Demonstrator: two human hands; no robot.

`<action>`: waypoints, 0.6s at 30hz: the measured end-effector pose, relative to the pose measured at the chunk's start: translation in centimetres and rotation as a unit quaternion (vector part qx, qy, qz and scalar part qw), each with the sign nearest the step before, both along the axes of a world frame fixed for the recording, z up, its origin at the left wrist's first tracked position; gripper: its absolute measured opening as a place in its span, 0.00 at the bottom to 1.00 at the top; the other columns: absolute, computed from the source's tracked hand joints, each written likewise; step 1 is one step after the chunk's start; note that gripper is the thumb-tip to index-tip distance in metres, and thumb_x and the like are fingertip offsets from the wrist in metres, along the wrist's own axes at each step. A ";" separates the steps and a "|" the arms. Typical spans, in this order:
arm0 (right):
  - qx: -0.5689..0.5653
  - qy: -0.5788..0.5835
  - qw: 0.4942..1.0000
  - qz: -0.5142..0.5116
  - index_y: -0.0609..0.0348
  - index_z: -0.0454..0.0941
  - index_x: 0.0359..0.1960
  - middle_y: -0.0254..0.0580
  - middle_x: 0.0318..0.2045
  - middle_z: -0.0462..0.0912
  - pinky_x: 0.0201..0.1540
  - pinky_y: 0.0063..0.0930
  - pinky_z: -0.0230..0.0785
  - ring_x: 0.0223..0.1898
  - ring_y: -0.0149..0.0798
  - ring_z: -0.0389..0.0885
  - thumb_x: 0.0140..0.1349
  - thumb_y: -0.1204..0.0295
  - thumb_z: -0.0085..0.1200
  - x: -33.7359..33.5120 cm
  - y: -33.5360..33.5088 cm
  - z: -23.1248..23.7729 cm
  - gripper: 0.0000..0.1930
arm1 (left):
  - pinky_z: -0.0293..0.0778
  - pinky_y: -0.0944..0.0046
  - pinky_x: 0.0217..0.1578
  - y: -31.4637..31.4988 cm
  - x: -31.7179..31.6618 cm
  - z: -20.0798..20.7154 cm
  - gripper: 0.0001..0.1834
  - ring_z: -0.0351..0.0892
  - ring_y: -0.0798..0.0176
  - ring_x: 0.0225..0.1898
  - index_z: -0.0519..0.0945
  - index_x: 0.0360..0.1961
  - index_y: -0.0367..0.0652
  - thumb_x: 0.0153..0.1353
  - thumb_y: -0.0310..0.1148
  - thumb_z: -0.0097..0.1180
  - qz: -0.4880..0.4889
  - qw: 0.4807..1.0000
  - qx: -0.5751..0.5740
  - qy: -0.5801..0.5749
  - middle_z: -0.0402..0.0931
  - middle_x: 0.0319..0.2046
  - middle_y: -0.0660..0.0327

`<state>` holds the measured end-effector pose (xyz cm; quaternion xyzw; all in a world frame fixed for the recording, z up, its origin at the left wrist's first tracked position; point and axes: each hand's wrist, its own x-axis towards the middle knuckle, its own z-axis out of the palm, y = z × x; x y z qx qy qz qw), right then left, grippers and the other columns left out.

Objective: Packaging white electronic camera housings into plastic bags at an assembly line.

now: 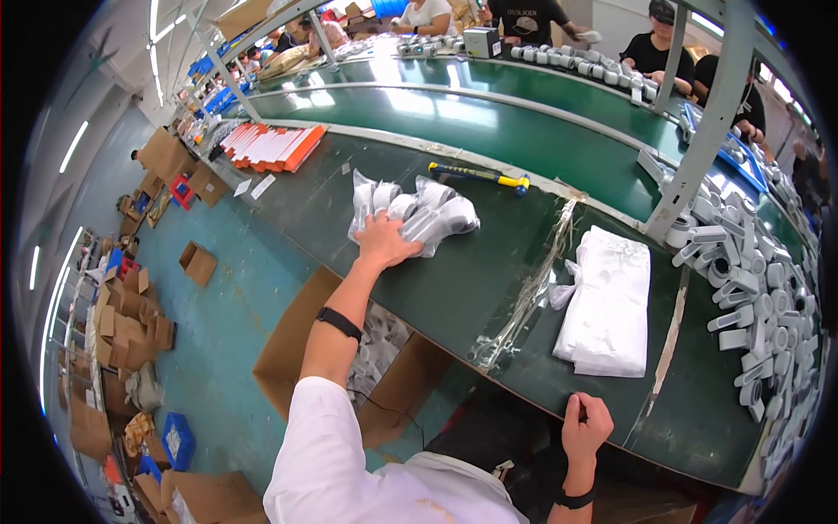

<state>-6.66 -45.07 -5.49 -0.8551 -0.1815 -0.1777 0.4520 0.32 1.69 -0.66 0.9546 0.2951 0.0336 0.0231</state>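
Note:
My left hand point(384, 240) reaches over the table onto a group of clear plastic bags point(443, 218) holding white and grey rounded plastic parts. Its fingers are spread and bent over the near side of one bag, gripping it. My right hand point(587, 424) hovers by the table's near edge with its fingers curled in; nothing shows in it. Just beyond that hand lies a flat stack of white plastic bags point(607, 306). A yellow and dark-handled tool point(480, 176) rests behind the bagged parts, its head end hidden from clear view.
Orange and white flat cartons point(275, 146) lie at the far left of the table point(419, 301). Loose grey-white parts point(759, 288) are heaped on the right beside a metal post point(703, 140). An open cardboard box point(301, 341) with bagged parts stands below. Co-workers sit across the green conveyor point(489, 118).

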 end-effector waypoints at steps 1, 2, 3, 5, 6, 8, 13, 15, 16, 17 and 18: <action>0.006 0.004 1.000 -0.003 0.61 0.79 0.28 0.39 0.19 0.75 0.21 0.27 0.61 0.17 0.36 0.71 0.55 0.79 0.60 0.1 0.1 0.1 0.02 | 0.61 0.30 0.55 -0.1 0.0 0.1 0.39 0.59 0.45 0.64 0.81 0.50 0.49 0.39 0.62 0.61 -0.005 1.000 0.012 -0.003 0.64 0.62 0.50; 0.012 0.007 1.000 -0.006 0.62 0.79 0.28 0.39 0.19 0.75 0.21 0.27 0.61 0.17 0.36 0.70 0.55 0.79 0.60 0.0 0.2 0.1 0.02 | 0.63 0.32 0.54 -0.2 -0.1 0.3 0.38 0.60 0.45 0.63 0.82 0.49 0.48 0.39 0.61 0.61 -0.008 1.000 0.014 -0.004 0.64 0.61 0.50; 0.010 0.011 1.000 -0.002 0.62 0.79 0.28 0.39 0.19 0.75 0.21 0.27 0.61 0.17 0.36 0.70 0.55 0.79 0.60 0.0 0.1 0.0 0.02 | 0.63 0.32 0.54 -0.1 -0.1 0.1 0.38 0.60 0.45 0.63 0.82 0.49 0.48 0.39 0.61 0.61 -0.004 1.000 0.012 -0.001 0.64 0.61 0.50; -0.001 0.018 1.000 0.006 0.63 0.79 0.30 0.38 0.21 0.75 0.23 0.25 0.61 0.19 0.32 0.69 0.59 0.77 0.58 0.0 -0.1 -0.2 0.03 | 0.63 0.32 0.54 0.0 -0.3 -0.1 0.38 0.61 0.45 0.63 0.83 0.48 0.48 0.38 0.61 0.61 -0.017 0.999 0.029 -0.015 0.65 0.61 0.50; -0.002 0.020 1.000 0.008 0.63 0.79 0.30 0.38 0.21 0.75 0.23 0.25 0.61 0.19 0.32 0.69 0.59 0.77 0.58 -0.1 -0.1 -0.2 0.03 | 0.63 0.33 0.54 0.1 -0.4 -0.1 0.38 0.61 0.45 0.63 0.83 0.48 0.47 0.38 0.61 0.61 -0.022 0.999 0.027 -0.020 0.65 0.60 0.50; 0.004 0.026 1.000 0.005 0.63 0.79 0.30 0.38 0.21 0.75 0.23 0.25 0.61 0.19 0.32 0.69 0.59 0.76 0.58 -0.1 -0.1 -0.4 0.03 | 0.62 0.32 0.54 0.0 -0.4 -0.1 0.37 0.60 0.45 0.63 0.83 0.48 0.48 0.38 0.60 0.61 -0.021 0.999 0.023 -0.016 0.65 0.61 0.51; 0.001 0.021 1.000 0.000 0.63 0.79 0.30 0.38 0.20 0.75 0.23 0.25 0.61 0.19 0.32 0.69 0.59 0.76 0.58 -0.2 0.0 -0.3 0.03 | 0.61 0.30 0.55 0.0 -0.1 0.5 0.37 0.60 0.45 0.63 0.82 0.50 0.51 0.38 0.59 0.62 -0.007 1.000 -0.009 0.022 0.64 0.63 0.53; 0.004 0.025 1.000 -0.003 0.63 0.79 0.30 0.38 0.20 0.75 0.23 0.26 0.61 0.19 0.32 0.69 0.59 0.76 0.58 -0.1 0.0 -0.3 0.03 | 0.61 0.31 0.56 -0.1 -0.2 0.6 0.41 0.60 0.46 0.64 0.81 0.51 0.48 0.37 0.62 0.62 -0.001 0.999 -0.030 0.025 0.64 0.62 0.53; 0.003 0.010 1.000 -0.007 0.62 0.79 0.29 0.38 0.19 0.75 0.22 0.26 0.61 0.18 0.34 0.70 0.57 0.77 0.59 0.0 0.0 -0.3 0.02 | 0.61 0.31 0.56 -0.1 -0.3 0.8 0.41 0.60 0.46 0.64 0.81 0.51 0.48 0.37 0.62 0.62 -0.002 0.999 -0.028 0.023 0.64 0.62 0.53; 0.002 -0.004 1.000 -0.011 0.62 0.79 0.29 0.39 0.18 0.75 0.21 0.27 0.61 0.17 0.36 0.71 0.55 0.79 0.60 0.0 0.0 -0.3 0.02 | 0.61 0.30 0.56 0.0 -0.3 0.9 0.40 0.60 0.46 0.63 0.81 0.52 0.50 0.37 0.62 0.62 -0.004 0.999 -0.044 0.029 0.64 0.63 0.54; 0.004 -0.007 1.000 -0.012 0.62 0.79 0.29 0.39 0.18 0.75 0.21 0.27 0.61 0.17 0.36 0.71 0.55 0.79 0.60 0.0 0.0 -0.3 0.02 | 0.61 0.30 0.55 0.1 -0.3 1.0 0.40 0.60 0.46 0.63 0.81 0.52 0.52 0.37 0.61 0.63 -0.006 0.998 -0.059 0.036 0.64 0.63 0.56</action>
